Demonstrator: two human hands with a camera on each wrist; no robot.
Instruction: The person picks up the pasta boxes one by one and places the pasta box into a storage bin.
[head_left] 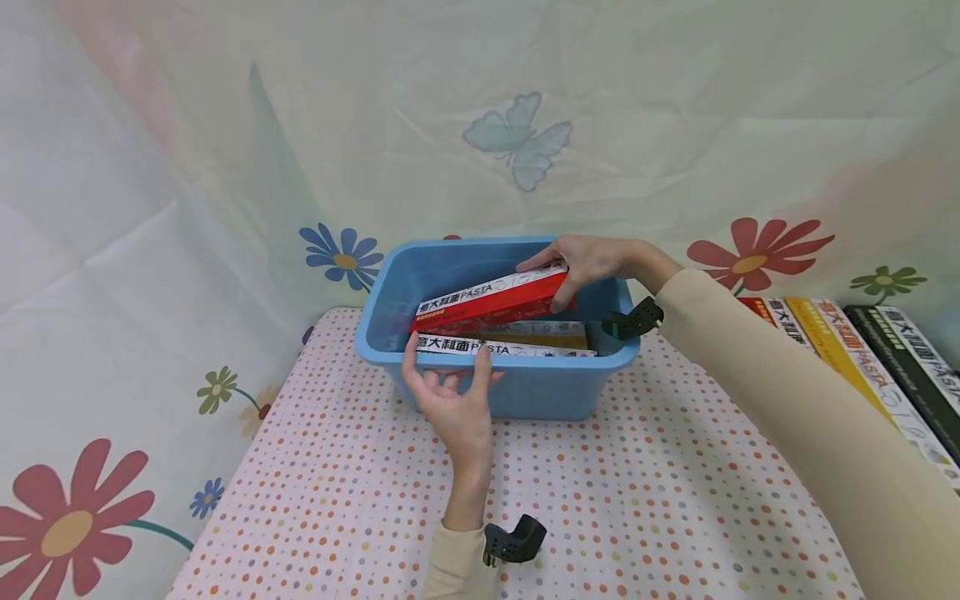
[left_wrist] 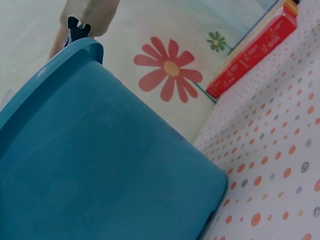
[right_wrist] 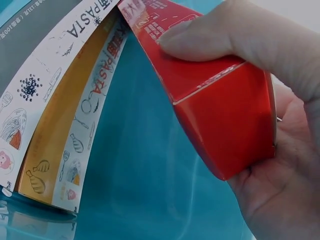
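Note:
A red pasta box (head_left: 491, 304) lies tilted inside the blue plastic bin (head_left: 495, 396), its right end raised. My right hand (head_left: 592, 258) grips that raised end, thumb (right_wrist: 200, 40) on the red face and fingers round the other side. Below it are a yellow pasta box (right_wrist: 50, 150) and a dark pasta box with a white side (right_wrist: 37, 85), side by side against the bin's front wall. My left hand (head_left: 453, 408) is at the bin's front rim, index finger and thumb extended upward, other fingers loosely bent; the left wrist view shows only the bin's outer wall.
On the right of the dotted tablecloth (head_left: 322, 483) lie more pasta boxes: a red one (head_left: 776, 317), a yellow one (head_left: 855, 358) and a black one (head_left: 907, 358). A floral curtain (head_left: 637, 125) hangs behind the bin.

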